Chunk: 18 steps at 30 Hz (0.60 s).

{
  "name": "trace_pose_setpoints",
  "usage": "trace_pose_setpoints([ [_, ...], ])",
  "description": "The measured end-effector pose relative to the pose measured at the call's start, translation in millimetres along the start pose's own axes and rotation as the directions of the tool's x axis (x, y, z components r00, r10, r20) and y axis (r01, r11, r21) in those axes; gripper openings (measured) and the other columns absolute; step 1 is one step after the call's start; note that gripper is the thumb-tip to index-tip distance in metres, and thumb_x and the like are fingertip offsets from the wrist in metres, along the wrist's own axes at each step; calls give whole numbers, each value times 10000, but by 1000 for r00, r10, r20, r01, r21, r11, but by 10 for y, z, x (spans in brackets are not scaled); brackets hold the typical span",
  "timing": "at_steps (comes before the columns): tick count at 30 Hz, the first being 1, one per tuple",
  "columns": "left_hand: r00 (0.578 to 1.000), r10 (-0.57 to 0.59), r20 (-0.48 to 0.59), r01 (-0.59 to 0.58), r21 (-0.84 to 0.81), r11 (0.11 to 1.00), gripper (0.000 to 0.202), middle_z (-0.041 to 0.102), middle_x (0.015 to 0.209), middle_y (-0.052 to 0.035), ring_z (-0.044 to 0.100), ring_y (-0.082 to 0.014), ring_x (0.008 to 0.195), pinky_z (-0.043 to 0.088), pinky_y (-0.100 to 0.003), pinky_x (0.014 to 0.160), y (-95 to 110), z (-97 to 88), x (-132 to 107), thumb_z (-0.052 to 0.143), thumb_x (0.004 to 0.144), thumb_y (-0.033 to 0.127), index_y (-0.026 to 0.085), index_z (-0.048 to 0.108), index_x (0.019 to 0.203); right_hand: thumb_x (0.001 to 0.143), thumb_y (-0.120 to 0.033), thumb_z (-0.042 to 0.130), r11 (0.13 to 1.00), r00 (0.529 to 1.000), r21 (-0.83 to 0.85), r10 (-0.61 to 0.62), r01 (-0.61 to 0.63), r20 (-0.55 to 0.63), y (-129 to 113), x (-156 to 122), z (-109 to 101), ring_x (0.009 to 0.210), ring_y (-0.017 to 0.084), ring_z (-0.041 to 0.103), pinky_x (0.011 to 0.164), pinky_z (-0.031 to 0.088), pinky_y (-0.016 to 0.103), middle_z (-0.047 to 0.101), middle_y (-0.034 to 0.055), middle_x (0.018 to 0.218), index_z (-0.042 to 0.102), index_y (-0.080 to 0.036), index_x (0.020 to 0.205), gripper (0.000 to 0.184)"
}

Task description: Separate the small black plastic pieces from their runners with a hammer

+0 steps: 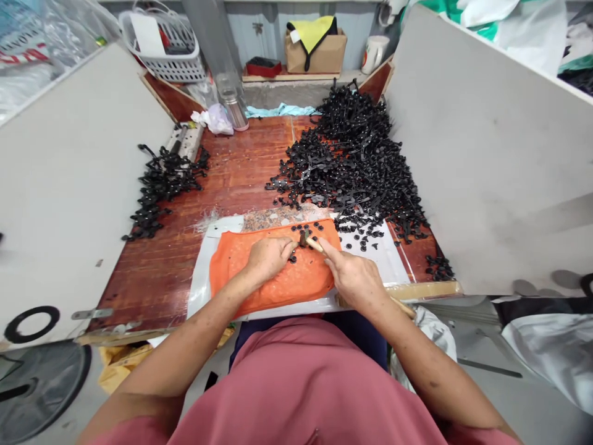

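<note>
My left hand [271, 256] is closed in a pinch over an orange cloth pad [273, 287]; what lies between its fingertips is too small to make out. In my right hand [354, 272] is a hammer with a pale wooden handle [315, 245], the handle's far end showing beyond the wrist. Its dark head [303, 238] is right beside the left fingertips, just above the pad. Small round black parts [293, 259] lie scattered on the cloth around both hands. Beneath the pad is a white sheet [199, 290].
A large heap of black plastic parts [356, 154] covers the table's right side. A smaller pile [167, 176] lies left. Grey panels [486, 173] wall both sides. Behind stand a steel flask [235, 110], a white basket [169, 65], a cardboard box [319, 55] and a mug [374, 54].
</note>
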<state>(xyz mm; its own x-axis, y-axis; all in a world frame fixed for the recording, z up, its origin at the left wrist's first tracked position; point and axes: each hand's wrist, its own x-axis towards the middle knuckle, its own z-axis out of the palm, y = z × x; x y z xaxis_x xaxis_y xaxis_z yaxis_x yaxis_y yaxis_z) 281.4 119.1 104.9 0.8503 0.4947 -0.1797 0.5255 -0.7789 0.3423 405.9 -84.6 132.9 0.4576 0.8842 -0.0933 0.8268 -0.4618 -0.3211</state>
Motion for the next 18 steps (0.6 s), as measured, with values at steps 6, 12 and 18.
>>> trace_pose_setpoints([
  [6, 978, 205, -47, -211, -249, 945, 327, 710, 827, -30, 642, -185, 757, 410, -291, 712, 120, -112, -177, 373, 1048, 354, 213, 597, 857, 1000, -353, 519, 866, 971, 491, 33, 90, -236, 5, 100, -43, 897, 205, 663, 807, 481, 285, 732, 49, 1035, 650, -241, 1270, 320],
  [12, 933, 180, -311, -308, -435, 846, 165, 655, 980, -43, 630, -202, 918, 495, -338, 853, 277, -139, -307, 603, 919, 349, 214, 566, 1007, 858, -444, 675, 370, 995, 927, 102, -58, 22, -64, 162, 145, 421, 89, 376, 434, 307, 230, 491, -89, 596, 573, -230, 873, 237],
  [18, 964, -99, -249, -146, -800, 582, 424, 636, 1239, -111, 633, -228, 1125, 531, -379, 955, 286, 66, -368, 544, 977, 452, 222, 501, 1330, 798, -472, 767, 177, 965, 984, 263, -29, -19, -143, 18, 241, 369, 79, 335, 390, 251, 228, 424, -122, 494, 540, -241, 858, 330],
])
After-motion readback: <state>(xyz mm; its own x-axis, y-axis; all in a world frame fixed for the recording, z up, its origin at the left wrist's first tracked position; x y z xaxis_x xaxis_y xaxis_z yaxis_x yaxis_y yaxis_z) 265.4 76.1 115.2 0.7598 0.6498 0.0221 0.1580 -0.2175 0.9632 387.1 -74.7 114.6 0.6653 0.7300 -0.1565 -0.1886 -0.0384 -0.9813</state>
